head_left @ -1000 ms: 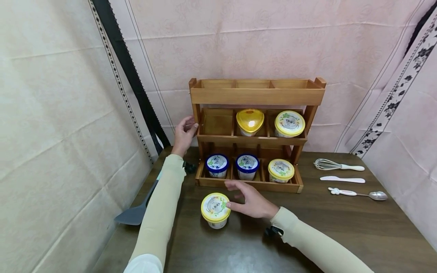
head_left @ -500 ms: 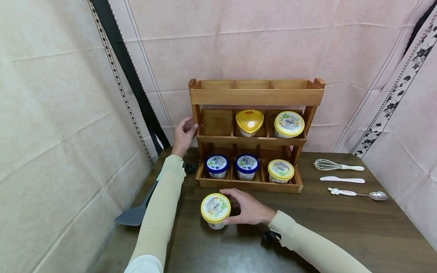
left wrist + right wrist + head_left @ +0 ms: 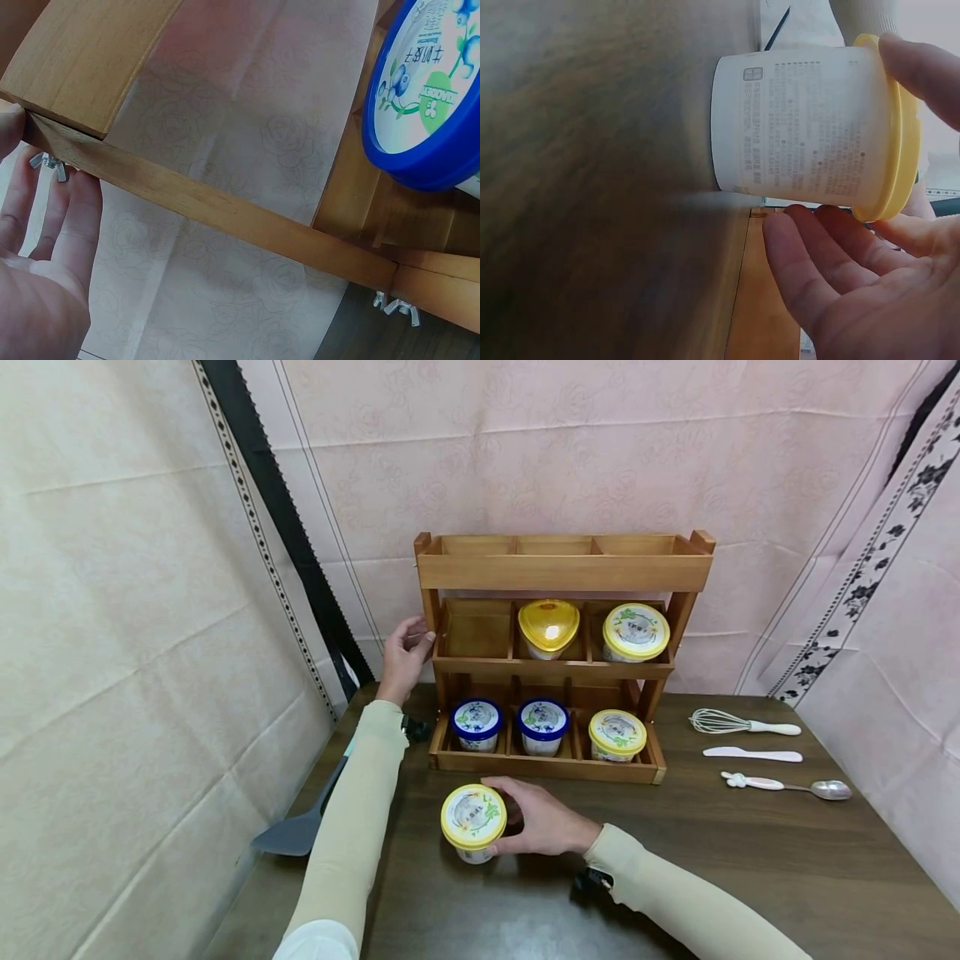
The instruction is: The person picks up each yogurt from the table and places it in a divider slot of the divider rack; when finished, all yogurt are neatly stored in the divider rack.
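Note:
On the table in the head view stands a tub with a yellow lid [image 3: 474,816]. My right hand [image 3: 546,817] pinches it from the right, thumb at the front and forefinger behind. The right wrist view shows the tub's white printed side [image 3: 802,124], with the thumb on the lid's rim and the other fingers lying below the tub. My left hand [image 3: 405,660] holds the left side post of a wooden three-tier rack [image 3: 566,573]. In the left wrist view the thumb is on one side of the post [image 3: 202,206] and fingers [image 3: 79,225] are on the other, by a wing nut.
The rack's bottom tier holds two blue-lidded tubs [image 3: 477,723] and a yellow-lidded one [image 3: 617,735]. Above are a cup with a yellow domed lid [image 3: 550,628] and another yellow-lidded tub [image 3: 636,632]. A whisk [image 3: 742,723], knife [image 3: 752,754], spoon [image 3: 787,785] lie right; a spatula [image 3: 292,832] left.
My right hand has moved slightly left and its thumb and forefinger have closed on the yellow-lidded tub. The tub and my left hand stay in place.

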Tool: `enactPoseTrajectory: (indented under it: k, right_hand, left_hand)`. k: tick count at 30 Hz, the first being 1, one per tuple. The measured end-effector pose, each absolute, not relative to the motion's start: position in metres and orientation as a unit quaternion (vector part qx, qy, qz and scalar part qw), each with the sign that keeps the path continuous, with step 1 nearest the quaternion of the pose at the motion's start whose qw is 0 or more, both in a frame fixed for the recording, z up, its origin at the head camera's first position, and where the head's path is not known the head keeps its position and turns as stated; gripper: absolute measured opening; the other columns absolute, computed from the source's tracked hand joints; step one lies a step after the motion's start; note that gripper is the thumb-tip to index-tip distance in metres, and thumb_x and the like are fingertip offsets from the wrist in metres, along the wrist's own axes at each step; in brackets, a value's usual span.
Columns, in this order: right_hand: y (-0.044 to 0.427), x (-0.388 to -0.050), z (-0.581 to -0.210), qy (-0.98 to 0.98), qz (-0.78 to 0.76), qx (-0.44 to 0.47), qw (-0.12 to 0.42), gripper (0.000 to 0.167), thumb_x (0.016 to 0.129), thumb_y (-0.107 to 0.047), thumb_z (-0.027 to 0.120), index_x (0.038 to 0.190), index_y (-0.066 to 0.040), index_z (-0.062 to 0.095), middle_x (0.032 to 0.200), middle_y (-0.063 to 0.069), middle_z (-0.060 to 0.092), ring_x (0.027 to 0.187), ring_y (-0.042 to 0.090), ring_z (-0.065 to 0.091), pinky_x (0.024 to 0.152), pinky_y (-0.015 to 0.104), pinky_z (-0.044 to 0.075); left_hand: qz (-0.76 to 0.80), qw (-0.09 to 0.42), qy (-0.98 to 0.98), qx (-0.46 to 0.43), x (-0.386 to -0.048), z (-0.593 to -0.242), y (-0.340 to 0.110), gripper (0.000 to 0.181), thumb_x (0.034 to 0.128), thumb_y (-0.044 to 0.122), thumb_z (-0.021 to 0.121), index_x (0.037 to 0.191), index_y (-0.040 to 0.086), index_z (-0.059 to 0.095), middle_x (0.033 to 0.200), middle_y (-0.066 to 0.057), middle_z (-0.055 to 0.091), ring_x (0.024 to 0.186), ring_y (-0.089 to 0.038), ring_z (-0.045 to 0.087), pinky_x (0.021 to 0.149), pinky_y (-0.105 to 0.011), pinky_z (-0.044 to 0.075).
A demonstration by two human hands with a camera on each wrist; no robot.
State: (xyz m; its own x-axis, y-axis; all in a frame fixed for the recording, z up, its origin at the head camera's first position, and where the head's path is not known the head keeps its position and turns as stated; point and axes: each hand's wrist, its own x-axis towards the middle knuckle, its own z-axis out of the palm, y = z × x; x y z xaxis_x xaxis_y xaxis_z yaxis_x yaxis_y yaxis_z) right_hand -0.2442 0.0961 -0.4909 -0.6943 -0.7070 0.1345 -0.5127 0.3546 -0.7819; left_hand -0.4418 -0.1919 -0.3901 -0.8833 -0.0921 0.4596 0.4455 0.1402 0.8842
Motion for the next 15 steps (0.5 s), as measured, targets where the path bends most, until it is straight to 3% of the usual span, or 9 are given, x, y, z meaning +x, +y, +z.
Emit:
enactPoseTrajectory:
  k: [8,15]
  right_hand:
    - [0.0953,-0.2453,-0.4918,0.815,-0.435,-0.368,0.111,0.092,0.084,-0.039,0.091,0.158,-0.015,0.043,0.144,-0.003,0.060,0.126,0.017,0.061,0.091,0.024,0.061]
    - [0.0920,-0.2454,-0.4912,0.816,-0.436,-0.361,0.116,0.101,0.081,-0.041,0.094,0.161,-0.013,0.038,0.146,-0.002,0.058,0.126,0.017,0.062,0.092,0.024,0.060]
  left_hand:
    - [-0.643,0.208,-0.727,-0.123,-0.4423,-0.3907,-0.1920,0.041,0.1032,0.032,0.070,0.142,0.023,0.064,0.134,-0.008,0.065,0.124,-0.023,0.064,0.104,-0.042,0.059]
    - [-0.643,0.205,-0.728,-0.122,-0.4421,-0.3910,-0.1922,0.040,0.1037,0.032,0.070,0.143,0.023,0.064,0.135,-0.008,0.064,0.125,-0.024,0.063,0.105,-0.043,0.059]
